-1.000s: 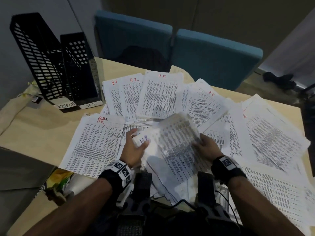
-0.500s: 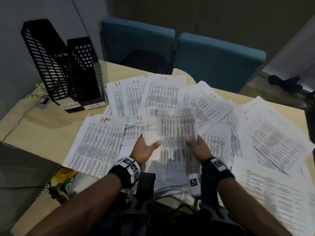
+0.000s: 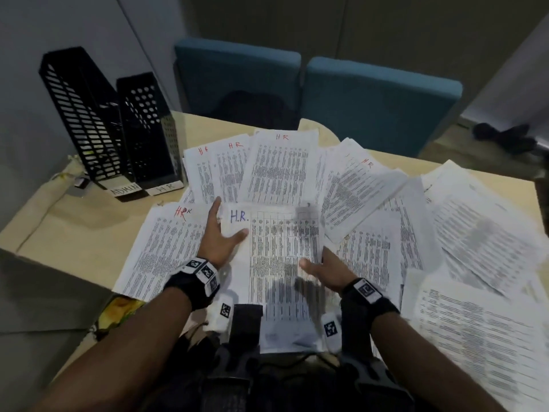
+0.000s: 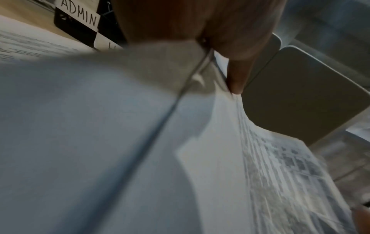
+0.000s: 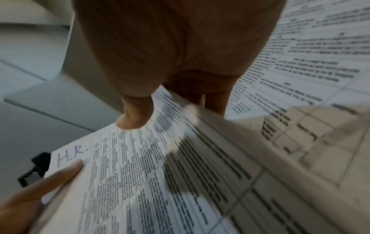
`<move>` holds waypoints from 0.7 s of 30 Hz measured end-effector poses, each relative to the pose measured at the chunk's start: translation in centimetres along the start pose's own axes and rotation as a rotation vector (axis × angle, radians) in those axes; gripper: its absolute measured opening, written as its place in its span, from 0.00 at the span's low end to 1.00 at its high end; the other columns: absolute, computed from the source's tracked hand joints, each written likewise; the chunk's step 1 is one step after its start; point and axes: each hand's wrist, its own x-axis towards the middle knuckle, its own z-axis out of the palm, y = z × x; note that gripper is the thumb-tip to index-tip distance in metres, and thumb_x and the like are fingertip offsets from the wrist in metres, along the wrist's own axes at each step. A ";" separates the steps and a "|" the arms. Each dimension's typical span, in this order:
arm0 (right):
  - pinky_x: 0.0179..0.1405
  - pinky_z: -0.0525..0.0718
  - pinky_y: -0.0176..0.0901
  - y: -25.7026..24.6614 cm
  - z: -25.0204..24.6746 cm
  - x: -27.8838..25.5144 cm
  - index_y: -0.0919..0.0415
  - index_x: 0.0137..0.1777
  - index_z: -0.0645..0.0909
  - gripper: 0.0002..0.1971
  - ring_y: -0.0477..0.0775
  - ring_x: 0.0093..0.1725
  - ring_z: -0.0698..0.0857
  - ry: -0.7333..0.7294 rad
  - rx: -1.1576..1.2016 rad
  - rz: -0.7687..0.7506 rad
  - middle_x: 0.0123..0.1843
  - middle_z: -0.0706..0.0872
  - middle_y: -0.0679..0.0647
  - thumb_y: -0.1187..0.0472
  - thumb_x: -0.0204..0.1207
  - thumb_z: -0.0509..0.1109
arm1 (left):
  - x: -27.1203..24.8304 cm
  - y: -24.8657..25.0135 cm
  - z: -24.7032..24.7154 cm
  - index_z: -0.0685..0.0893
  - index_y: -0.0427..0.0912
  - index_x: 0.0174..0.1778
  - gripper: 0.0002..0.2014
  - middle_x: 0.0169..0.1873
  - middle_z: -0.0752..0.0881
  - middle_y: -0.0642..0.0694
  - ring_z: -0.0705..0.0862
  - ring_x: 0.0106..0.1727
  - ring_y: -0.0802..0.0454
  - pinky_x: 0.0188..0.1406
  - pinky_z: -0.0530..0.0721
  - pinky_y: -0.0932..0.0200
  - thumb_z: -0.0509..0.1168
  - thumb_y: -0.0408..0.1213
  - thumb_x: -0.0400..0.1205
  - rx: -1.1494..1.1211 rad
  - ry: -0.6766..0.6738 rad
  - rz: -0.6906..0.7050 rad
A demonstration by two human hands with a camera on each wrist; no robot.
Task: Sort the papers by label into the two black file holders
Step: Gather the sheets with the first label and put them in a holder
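A stack of papers (image 3: 282, 251) with "H.R." in blue on its top sheet is held upright above the table between both hands. My left hand (image 3: 221, 233) grips its left edge, thumb on the front under the label. My right hand (image 3: 322, 267) grips the right edge, thumb on the front; the right wrist view shows the same papers (image 5: 140, 166) pinched. Two black file holders stand at the back left: the one labelled ADMIN (image 3: 80, 120) and the one labelled HR (image 3: 148, 129). Many printed sheets, several marked HR in red (image 3: 279, 165), lie spread over the table.
The beige table (image 3: 74, 230) has bare surface at the left in front of the holders. Two blue chairs (image 3: 371, 105) stand behind the far edge. More loose sheets (image 3: 481, 328) cover the right side. A cloth bag (image 3: 118, 310) sits below the near left edge.
The H.R. stack has been turned from tilted and fanned to straight and upright. Both hands have slid up along its edges, the left nearer the label.
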 end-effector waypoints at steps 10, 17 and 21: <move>0.68 0.77 0.68 -2.8 -0.9 4.0 0.47 0.83 0.34 0.56 0.68 0.70 0.78 0.249 -0.167 -0.057 0.81 0.66 0.65 0.51 0.71 0.77 | 3.3 -2.3 -0.5 0.53 0.61 0.80 0.39 0.80 0.58 0.57 0.58 0.81 0.54 0.81 0.59 0.46 0.68 0.32 0.81 0.267 -0.172 0.210; 0.75 0.67 0.53 -3.0 1.0 6.8 0.55 0.83 0.55 0.42 0.60 0.78 0.69 0.368 -0.237 -0.081 0.81 0.67 0.57 0.52 0.74 0.75 | 5.5 -2.4 -0.6 0.53 0.73 0.77 0.40 0.80 0.65 0.44 0.67 0.78 0.42 0.74 0.69 0.35 0.71 0.55 0.75 0.257 -0.212 0.116; 0.75 0.66 0.51 -2.6 2.4 6.6 0.58 0.82 0.56 0.45 0.59 0.79 0.67 0.452 -0.190 -0.040 0.80 0.66 0.58 0.53 0.71 0.78 | 6.2 -2.8 0.4 0.58 0.51 0.82 0.37 0.81 0.62 0.48 0.62 0.80 0.49 0.79 0.60 0.46 0.67 0.51 0.79 0.379 -0.195 0.160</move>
